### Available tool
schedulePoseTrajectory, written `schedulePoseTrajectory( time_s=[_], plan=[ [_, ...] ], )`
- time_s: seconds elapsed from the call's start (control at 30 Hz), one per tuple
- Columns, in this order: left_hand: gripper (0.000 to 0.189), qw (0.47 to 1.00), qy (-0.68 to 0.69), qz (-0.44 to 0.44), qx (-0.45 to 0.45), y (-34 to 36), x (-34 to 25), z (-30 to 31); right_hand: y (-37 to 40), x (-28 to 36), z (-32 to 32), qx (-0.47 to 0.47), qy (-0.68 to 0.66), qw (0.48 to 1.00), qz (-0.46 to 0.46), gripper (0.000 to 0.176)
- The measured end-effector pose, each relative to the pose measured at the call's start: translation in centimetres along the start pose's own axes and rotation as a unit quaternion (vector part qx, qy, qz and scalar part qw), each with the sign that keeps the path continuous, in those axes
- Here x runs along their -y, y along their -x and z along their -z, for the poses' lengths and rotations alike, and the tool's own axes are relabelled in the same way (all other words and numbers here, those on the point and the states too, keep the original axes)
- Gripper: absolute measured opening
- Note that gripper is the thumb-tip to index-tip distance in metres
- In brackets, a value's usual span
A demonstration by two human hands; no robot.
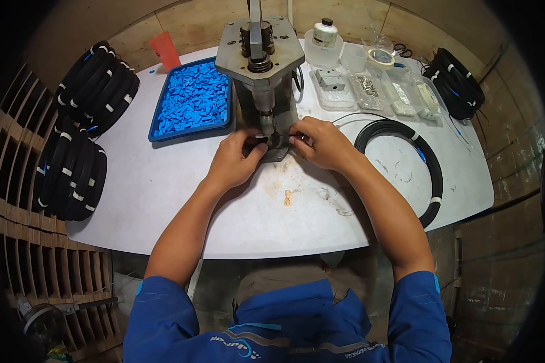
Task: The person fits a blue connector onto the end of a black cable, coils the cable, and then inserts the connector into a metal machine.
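Note:
A metal bench press (263, 78) with an upright lever stands at the back middle of the white table. My left hand (235, 158) is at the left of its base, thumb and fingers pinched around something small and dark under the ram. On the other side, my right hand (322, 143) has its fingers closed on a thin black cable, whose end between the fingers is mostly hidden. That cable leads out behind the hand to a black cable coil (433, 175) lying on the table at the right. The coil has white ties and a blue connector (421, 155).
A dark blue tray (153, 130) full of small blue pieces lies left of the press. Clear plastic boxes (369, 91) of small parts, a white bottle (325, 33) and a tape roll (381, 57) stand back right. Tied black coils (72, 169) sit at the left edge.

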State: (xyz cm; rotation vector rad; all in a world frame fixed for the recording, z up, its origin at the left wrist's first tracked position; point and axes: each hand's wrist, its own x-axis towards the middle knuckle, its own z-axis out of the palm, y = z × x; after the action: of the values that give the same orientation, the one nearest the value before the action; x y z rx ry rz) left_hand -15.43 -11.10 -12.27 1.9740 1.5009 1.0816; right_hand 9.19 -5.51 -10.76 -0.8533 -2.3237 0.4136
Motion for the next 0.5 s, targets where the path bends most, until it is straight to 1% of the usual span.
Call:
schedulePoseTrajectory(
  time_s=[0.17,0.23,0.5],
  plan=[
    [0.037,1.0,0.001,0.01,0.004,-0.03,-0.1,0.03,-0.02,-0.06,0.01,0.006,-0.002,1.0,-0.001,0.014],
    [0.037,1.0,-0.003,-0.002,-0.002,0.03,-0.16,0.05,-0.02,-0.05,0.01,0.001,-0.002,1.0,0.004,0.014],
    [0.037,1.0,0.004,0.0,0.001,-0.04,0.07,-0.02,-0.05,-0.05,0.04,0.005,-0.002,1.0,0.004,0.014]
  ],
)
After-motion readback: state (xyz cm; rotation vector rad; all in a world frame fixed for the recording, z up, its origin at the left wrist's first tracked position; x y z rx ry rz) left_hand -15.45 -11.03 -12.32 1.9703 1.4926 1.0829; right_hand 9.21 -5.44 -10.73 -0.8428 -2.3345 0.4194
